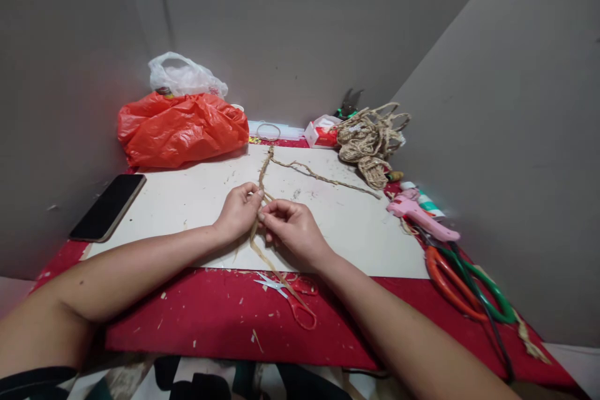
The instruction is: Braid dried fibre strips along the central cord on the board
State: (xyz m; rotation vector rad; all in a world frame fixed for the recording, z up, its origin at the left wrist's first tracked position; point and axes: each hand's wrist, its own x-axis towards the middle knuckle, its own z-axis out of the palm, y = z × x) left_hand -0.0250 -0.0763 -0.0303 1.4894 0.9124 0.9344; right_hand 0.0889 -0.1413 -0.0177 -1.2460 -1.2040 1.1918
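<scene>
My left hand (240, 211) and my right hand (294, 230) meet over the middle of a white board (187, 200), both pinching tan straw-like fibre strands (260, 200). A twisted fibre cord (265, 165) runs from my fingers toward the back of the board, and a second twisted strand (323, 179) branches off to the right. Loose flat ends (272, 265) trail down toward me over the red cloth (215, 319), crossing small red-handled scissors (293, 300).
A dark phone (109, 207) lies at the board's left edge. Behind it sit an orange plastic bag (180, 128) and a clear bag (185, 75). A heap of woven fibre pieces (370, 137), a pink glue gun (419, 214) and large orange and green scissors (464, 281) lie on the right. Grey walls enclose the table.
</scene>
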